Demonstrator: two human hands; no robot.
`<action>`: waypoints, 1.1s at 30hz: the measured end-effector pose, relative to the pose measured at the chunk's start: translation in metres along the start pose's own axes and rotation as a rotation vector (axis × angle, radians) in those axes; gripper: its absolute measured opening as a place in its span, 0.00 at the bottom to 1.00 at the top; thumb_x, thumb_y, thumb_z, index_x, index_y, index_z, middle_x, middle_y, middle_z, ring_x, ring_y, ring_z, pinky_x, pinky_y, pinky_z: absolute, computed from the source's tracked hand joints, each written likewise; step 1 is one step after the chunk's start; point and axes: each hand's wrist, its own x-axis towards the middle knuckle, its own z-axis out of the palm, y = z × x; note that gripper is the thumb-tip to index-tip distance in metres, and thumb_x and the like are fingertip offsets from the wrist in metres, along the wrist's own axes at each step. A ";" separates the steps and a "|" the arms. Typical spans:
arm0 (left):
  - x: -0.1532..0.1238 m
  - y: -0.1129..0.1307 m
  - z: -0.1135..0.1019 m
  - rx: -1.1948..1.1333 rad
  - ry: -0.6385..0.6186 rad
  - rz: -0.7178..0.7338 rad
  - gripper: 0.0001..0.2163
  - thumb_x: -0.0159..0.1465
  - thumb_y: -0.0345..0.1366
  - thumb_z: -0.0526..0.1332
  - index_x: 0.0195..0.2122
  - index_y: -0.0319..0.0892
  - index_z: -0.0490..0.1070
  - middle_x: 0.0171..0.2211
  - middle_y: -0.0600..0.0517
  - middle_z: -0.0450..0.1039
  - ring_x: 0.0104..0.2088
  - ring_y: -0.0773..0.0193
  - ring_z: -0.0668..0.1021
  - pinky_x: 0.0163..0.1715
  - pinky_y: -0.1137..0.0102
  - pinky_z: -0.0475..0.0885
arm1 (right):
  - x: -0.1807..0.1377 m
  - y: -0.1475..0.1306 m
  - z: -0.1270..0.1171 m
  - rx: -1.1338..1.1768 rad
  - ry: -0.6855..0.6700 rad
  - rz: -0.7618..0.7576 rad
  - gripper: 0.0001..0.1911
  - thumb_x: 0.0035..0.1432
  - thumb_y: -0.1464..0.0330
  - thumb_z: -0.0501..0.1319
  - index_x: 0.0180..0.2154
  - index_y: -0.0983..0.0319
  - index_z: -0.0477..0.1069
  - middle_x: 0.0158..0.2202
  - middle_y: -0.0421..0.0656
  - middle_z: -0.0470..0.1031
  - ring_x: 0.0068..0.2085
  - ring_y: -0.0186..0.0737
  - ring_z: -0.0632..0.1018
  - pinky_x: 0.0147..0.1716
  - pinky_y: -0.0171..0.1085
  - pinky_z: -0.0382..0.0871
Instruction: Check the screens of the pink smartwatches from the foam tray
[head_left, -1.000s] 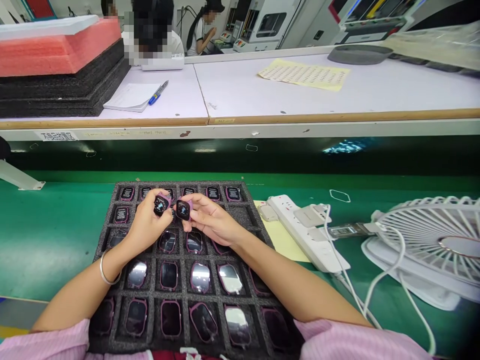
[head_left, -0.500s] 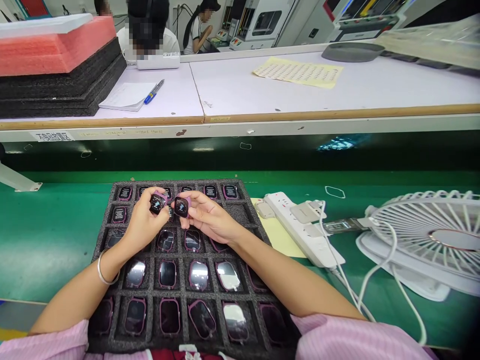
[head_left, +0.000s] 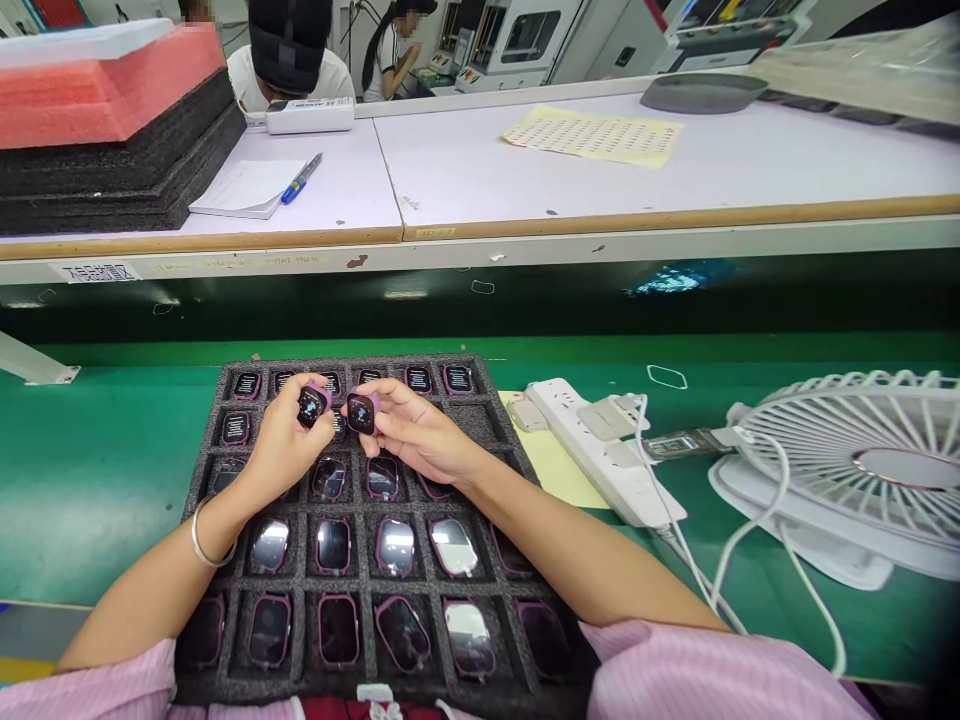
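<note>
My left hand [head_left: 289, 437] is closed around a purple-framed smartwatch [head_left: 312, 405] with its screen lit. Pinched in the fingers of my right hand [head_left: 420, 435] is another lit smartwatch [head_left: 362, 412], held close beside the first. Both are above the far part of a dark grey foam tray [head_left: 296, 590], whose compartments hold several more purple watches. Those in the far row, such as one watch [head_left: 418, 379], show lit text, while nearer ones like this watch [head_left: 339, 631] have dark or reflecting screens. My hands and forearms hide some compartments.
Right of the tray lie a white power strip [head_left: 600, 450] with cables and a white fan [head_left: 847, 470]. A raised shelf [head_left: 450, 190] behind carries foam sheets [head_left: 112, 130], a notepad [head_left: 240, 188], a pen [head_left: 301, 178] and a yellow sticker sheet [head_left: 592, 135]. Other people sit beyond.
Both hands keep hold of their smartwatches in nearly the same position. The whole view has shifted slightly, and a person beyond the shelf has lowered their head.
</note>
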 end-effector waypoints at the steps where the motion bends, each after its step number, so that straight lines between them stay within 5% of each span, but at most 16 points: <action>1: 0.000 0.000 0.000 -0.002 -0.001 0.005 0.16 0.58 0.33 0.60 0.49 0.43 0.69 0.37 0.52 0.71 0.31 0.66 0.71 0.31 0.72 0.67 | 0.000 0.000 0.000 -0.002 0.004 0.003 0.21 0.59 0.61 0.73 0.51 0.56 0.71 0.38 0.38 0.74 0.31 0.32 0.76 0.36 0.35 0.73; 33: 0.002 0.000 0.001 -0.066 -0.029 -0.028 0.18 0.58 0.35 0.61 0.50 0.42 0.69 0.40 0.50 0.73 0.34 0.64 0.73 0.32 0.71 0.67 | 0.001 -0.001 0.001 -0.009 0.010 0.023 0.23 0.59 0.59 0.73 0.51 0.56 0.69 0.35 0.37 0.73 0.32 0.34 0.76 0.35 0.36 0.70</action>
